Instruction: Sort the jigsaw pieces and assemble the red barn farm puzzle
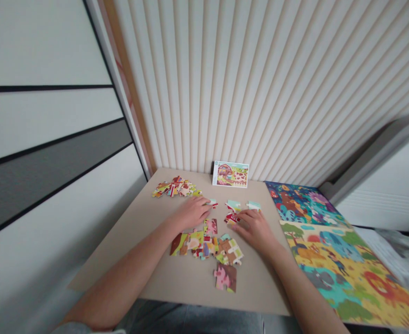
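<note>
Two hands, one table (131, 246) — left hand (193, 213) at one pale-blue-and-red piece (212, 202), gripping or just touching, can't tell; right hand (254, 228) pinches one red barn piece (230, 218). Two pale-blue pieces (254, 205) just beyond. Two heaps (175, 186), overlapped, uncountable. One picture card (231, 174) behind — two assembled puzzles (333, 257) at right.

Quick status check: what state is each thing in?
Left hand: fingers at a sky piece
Right hand: fingers at red barn piece
Farm picture card: propped up
Puzzle-piece heap: loose, jumbled
Savanna puzzle: flat, looks assembled
Dark forest puzzle: flat, looks assembled
</note>
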Motion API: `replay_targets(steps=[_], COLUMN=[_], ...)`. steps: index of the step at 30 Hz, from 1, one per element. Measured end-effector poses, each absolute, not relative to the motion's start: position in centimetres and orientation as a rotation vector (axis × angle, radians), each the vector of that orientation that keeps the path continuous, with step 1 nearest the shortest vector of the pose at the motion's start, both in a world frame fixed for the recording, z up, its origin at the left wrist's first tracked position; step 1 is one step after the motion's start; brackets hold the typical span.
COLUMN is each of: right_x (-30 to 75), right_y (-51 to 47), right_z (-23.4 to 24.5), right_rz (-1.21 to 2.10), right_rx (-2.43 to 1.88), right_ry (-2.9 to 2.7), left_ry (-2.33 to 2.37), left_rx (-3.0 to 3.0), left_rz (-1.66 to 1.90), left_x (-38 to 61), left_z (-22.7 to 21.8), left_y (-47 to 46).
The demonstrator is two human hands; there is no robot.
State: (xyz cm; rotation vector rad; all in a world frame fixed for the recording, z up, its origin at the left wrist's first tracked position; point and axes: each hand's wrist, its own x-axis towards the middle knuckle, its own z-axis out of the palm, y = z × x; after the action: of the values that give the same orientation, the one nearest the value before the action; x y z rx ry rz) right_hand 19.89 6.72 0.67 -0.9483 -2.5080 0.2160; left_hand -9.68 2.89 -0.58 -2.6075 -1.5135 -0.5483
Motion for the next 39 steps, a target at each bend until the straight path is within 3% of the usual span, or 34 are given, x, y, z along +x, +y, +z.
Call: replay_targets(steps=[24,39], right_x=[18.1,12.4], right_y=[6.4,9.1], right_z=[0.0,-1.7], right_rz=[0.569,0.291], right_rx=[-0.759,-0.639], right_ry=[-2.404,-2.608], left_ry=[-1.7,-1.682], left_rx=[-2.498,-2.429], left_rz=[-0.708,-0.794], left_x=[-10.2,-10.1], left_z=[-2.0,-2.1], left_y=[4.2,4.2])
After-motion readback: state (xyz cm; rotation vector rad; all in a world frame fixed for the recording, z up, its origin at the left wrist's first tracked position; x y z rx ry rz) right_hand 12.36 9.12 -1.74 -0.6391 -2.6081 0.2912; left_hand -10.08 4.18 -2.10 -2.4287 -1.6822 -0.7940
